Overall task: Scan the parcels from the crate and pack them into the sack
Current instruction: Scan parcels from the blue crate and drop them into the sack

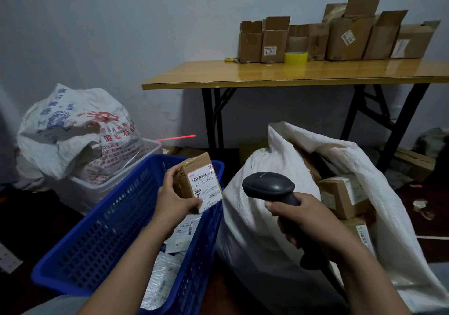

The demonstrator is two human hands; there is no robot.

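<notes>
**Beam runs past the label: bring the barcode and the line together**

Head view: the left hand (pixel 173 198) grips a small brown parcel (pixel 202 183) by its near edge, fingers curled behind it and thumb on the front. It holds the parcel above the far corner of the blue crate (pixel 97 229) with the white label facing the camera. The right hand (pixel 306 220) is wrapped round the grip of a black scanner (pixel 269 188), whose head points forward and left, in front of the white sack (pixel 255 217). The red scan line (pixel 176 137) falls on the wall and the white basket behind, well beyond the parcel (only a faint red tinge shows at the label's top corner).

So the scan looks not yet made. To do it well, dip the scanner head or lift and tilt the parcel until the line crosses the top barcode from end to end. Keep the thumb off the printed bars and hold both hands steady.

More labelled parcels lie in the crate. Cardboard boxes (pixel 340 193) already sit in the sack's open mouth, just to the right. A counter (pixel 291 74) with empty cartons stands behind.
</notes>
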